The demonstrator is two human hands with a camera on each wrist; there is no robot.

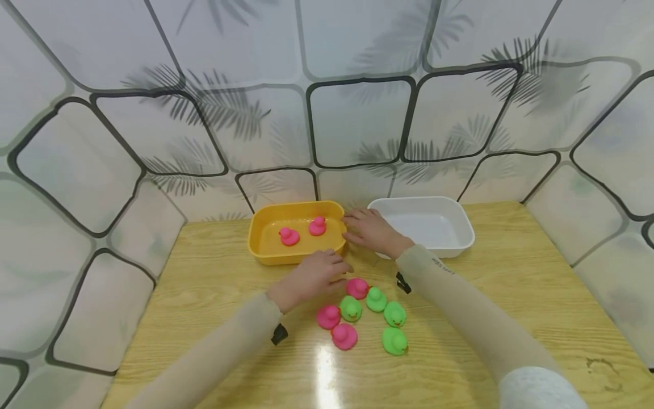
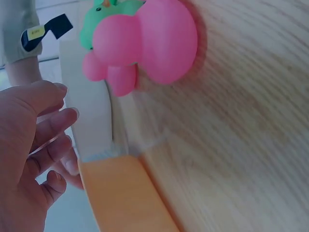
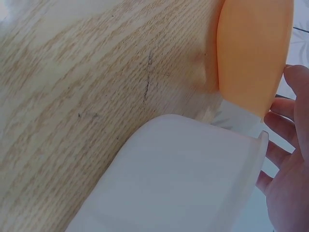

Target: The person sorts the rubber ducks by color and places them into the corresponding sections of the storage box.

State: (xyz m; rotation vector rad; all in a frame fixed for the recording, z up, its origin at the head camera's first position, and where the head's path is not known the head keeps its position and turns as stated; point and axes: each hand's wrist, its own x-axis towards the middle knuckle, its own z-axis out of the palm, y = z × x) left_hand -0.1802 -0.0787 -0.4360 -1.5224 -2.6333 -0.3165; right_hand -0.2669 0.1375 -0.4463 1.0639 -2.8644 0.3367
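Touching the yellow tray with relaxed, empty fingers, the right hand might jolt the two pink ducks inside by pushing, and the empty, loosely bent left hand could, if it dips, knock the pink duck beside it on the table.

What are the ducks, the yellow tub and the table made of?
The ducks look like smooth, matte rubber or soft plastic: rounded, with plain bright colour. The yellow tub is probably plastic, slightly shiny, with thin walls and rounded corners. The table shows grain and a bright reflection, so glossy wood, or a wood-look covering.
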